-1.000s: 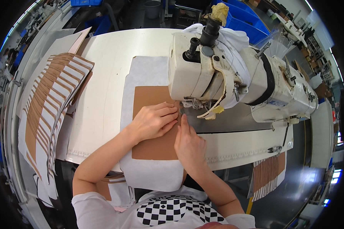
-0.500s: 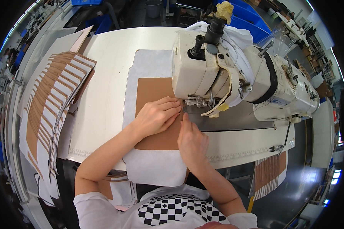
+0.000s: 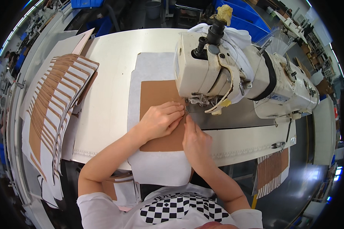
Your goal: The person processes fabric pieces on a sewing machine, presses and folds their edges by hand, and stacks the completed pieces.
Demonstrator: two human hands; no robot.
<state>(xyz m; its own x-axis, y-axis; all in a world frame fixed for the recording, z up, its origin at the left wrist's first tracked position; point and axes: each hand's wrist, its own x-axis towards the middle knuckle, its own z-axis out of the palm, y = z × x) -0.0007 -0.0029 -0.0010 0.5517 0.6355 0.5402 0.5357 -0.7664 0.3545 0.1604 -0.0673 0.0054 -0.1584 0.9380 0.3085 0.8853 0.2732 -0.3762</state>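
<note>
Your left hand (image 3: pixel 161 120) lay palm down on the brown panel (image 3: pixel 160 91), its fingers bent and close together, the tips reaching the panel's right margin. Your right hand (image 3: pixel 197 145) sat at that same margin, nearer your body, fingertips pointing away from you and just beside those of the left. Grip, left: pressed on the panel, but whether it pinched anything could not be told. Grip, right: fingers together at the edge, the thumb's contact hidden, so its closure could not be told either. The brown panel lay flat on a longer white sheet (image 3: pixel 160 168), which showed beyond its far, left and near edges and overhung the front of the bench (image 3: pixel 107 103). Both sets of fingertips were near the presser foot (image 3: pixel 198 100) of the white sewing machine (image 3: pixel 195 70), whose head hid the panel's far right corner. A metal plate (image 3: pixel 237 119) extended to the right of your hands. At your left you had a fanned stack of brown-and-white pieces (image 3: pixel 46 110); a similar bundle (image 3: pixel 272 173) showed past the bench's front edge at right.
</note>
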